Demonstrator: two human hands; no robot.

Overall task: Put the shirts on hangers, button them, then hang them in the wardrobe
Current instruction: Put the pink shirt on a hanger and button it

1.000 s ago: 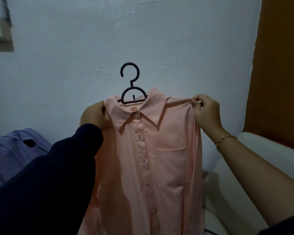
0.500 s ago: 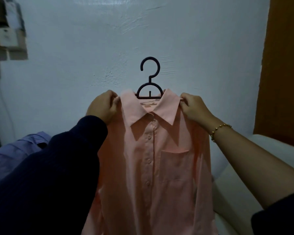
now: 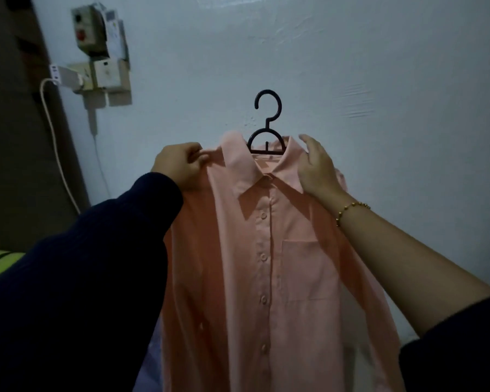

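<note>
Peach shirt (image 3: 266, 264): left hand (image 3: 178, 165) tight on shoulder, right hand (image 3: 316, 168) flat against collar (image 3: 238, 168).

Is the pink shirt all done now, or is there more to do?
Done: the pink shirt sits on the black hanger, and its front looks buttoned. In hand: the left hand pinches one shoulder, and the right hand rests open beside the collar. Left: the hanger's hook catches on nothing, with only the wall behind it, so the shirt is not yet hung in the wardrobe.
</note>
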